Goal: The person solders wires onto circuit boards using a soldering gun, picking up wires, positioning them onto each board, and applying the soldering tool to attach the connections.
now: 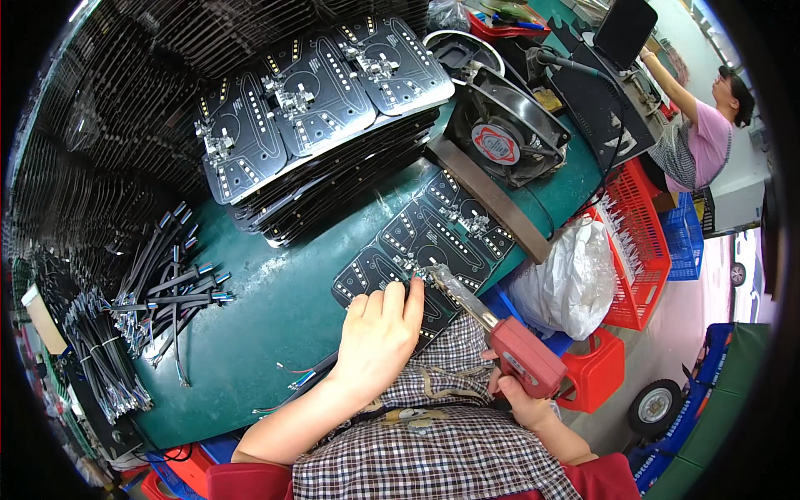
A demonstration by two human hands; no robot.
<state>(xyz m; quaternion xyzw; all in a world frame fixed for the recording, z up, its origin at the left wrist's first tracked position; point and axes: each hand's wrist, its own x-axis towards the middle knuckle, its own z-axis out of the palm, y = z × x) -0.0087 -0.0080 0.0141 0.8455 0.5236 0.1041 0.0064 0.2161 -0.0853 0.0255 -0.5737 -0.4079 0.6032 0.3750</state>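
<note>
My right hand (521, 396) grips a red soldering gun (529, 357). Its metal barrel slants up and left, with the tip at a metal part of a black circuit board panel (398, 237). On that panel rests my left hand (379, 329), fingers bent and close together, the index fingertip beside the iron's tip. Whatever the fingers pinch is hidden beneath them. A black cable (315, 373) with bare coloured wire ends passes under this hand. The panel lies on the green table (242, 333) and shows several white square parts and metal clips.
Behind stands a tall stack of similar panels (304, 104), and more fill the far left. Cable bundles (179, 292) lie left. A bar (492, 200), a black fan (508, 129) and a red basket (637, 267) are right. Another person (704, 137) works at far right.
</note>
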